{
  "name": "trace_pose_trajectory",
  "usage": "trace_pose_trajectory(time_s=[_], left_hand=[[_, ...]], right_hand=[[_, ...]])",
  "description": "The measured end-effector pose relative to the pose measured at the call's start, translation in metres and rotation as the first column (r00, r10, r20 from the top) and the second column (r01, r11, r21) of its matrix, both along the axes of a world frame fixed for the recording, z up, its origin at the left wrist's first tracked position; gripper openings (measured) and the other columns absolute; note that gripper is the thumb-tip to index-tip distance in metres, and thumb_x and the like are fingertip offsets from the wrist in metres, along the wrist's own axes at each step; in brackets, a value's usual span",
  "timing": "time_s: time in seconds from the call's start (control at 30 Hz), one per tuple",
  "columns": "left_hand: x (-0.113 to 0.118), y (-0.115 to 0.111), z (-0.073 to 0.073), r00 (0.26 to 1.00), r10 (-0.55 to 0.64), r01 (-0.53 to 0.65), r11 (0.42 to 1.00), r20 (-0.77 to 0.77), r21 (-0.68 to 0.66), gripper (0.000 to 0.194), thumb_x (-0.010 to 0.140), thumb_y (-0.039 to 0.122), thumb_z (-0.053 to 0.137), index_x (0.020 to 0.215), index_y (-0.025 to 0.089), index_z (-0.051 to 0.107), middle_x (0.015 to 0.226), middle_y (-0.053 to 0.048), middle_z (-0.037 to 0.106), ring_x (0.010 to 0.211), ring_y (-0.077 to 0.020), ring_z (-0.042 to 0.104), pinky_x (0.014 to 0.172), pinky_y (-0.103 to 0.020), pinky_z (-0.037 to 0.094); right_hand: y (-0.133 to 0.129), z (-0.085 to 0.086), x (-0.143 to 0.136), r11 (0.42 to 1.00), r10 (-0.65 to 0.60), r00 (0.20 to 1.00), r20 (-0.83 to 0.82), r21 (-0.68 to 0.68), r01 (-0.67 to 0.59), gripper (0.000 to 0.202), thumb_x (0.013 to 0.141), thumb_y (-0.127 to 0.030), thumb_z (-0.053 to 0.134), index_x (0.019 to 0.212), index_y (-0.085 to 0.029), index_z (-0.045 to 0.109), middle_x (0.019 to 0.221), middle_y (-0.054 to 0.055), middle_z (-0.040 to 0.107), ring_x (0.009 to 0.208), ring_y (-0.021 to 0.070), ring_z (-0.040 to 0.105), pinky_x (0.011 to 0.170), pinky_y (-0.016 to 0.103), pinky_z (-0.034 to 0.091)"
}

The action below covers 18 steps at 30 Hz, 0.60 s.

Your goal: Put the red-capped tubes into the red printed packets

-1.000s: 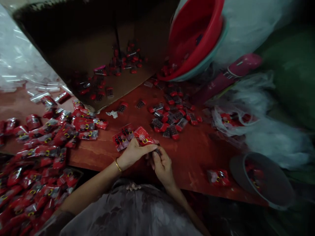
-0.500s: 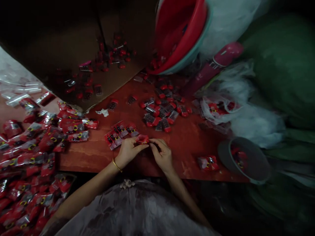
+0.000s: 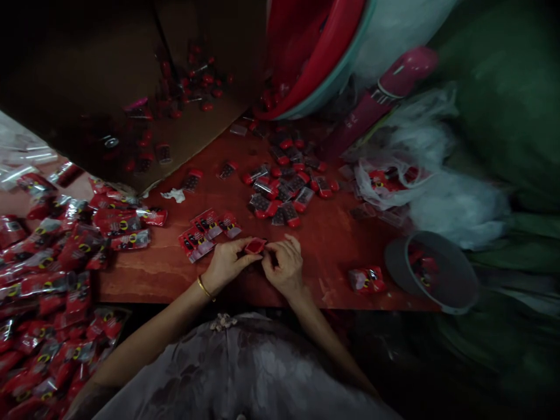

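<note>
A small red plastic packet [image 3: 255, 246] is pinched between the thumb and fingers of my left hand [image 3: 224, 265], its mouth spread in a diamond shape. My right hand [image 3: 284, 265] is closed at the packet's right corner, thumb and forefinger together there; its other fingers are curled, with one raised. Just beyond my left hand lie flat printed red packets [image 3: 196, 240]. Farther up the table is a loose heap of small clear cases with red ends [image 3: 284, 195], dark inside.
Filled red packets [image 3: 65, 286] are piled at left. A cardboard box [image 3: 196, 140] lies open at the back, beside a tilted red basin [image 3: 345, 35]. A pink bottle-like object [image 3: 380, 93], a plastic bag [image 3: 394, 192], a grey tub [image 3: 402, 274] and a packet [image 3: 366, 280] are at right.
The packet's mouth has spread wider between my hands. My right hand has turned, its fingers more curled. The whole view has shifted slightly.
</note>
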<state>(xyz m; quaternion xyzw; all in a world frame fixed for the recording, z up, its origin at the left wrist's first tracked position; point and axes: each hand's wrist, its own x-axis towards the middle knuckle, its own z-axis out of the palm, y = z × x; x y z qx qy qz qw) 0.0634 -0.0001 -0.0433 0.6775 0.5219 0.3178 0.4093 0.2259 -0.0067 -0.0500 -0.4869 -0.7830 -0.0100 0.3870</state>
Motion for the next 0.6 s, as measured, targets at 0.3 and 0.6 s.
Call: trace_pose_trajectory(time_s=[0.3, 0.6], left_hand=[[-0.003, 0.001, 0.001, 0.997, -0.067, 0.068, 0.997, -0.03, 0.021, 0.034, 0.078, 0.041, 0.06, 0.102, 0.019, 0.068, 0.084, 0.001, 0.072, 0.072, -0.0145, 0.065, 0.067, -0.02, 0.046], [-0.002, -0.001, -0.003, 0.995, -0.07, 0.075, 0.995, -0.068, 0.069, 0.025, 0.08, 0.031, 0.059, 0.099, 0.017, 0.067, 0.092, -0.003, 0.072, 0.08, -0.0173, 0.066, 0.074, -0.025, 0.049]], right_hand=[[0.006, -0.013, 0.004, 0.988, 0.144, 0.986, -0.088, -0.049, -0.149, 0.011, 0.078, -0.013, 0.049, 0.083, -0.022, 0.052, 0.067, -0.001, 0.057, 0.064, 0.0154, 0.055, 0.085, 0.041, 0.049], [0.005, -0.003, 0.011, 0.943, 0.242, 0.957, -0.157, -0.193, -0.27, 0.026, 0.086, -0.025, 0.052, 0.111, -0.022, 0.056, 0.096, 0.006, 0.066, 0.089, 0.0188, 0.061, 0.094, 0.044, 0.042]])
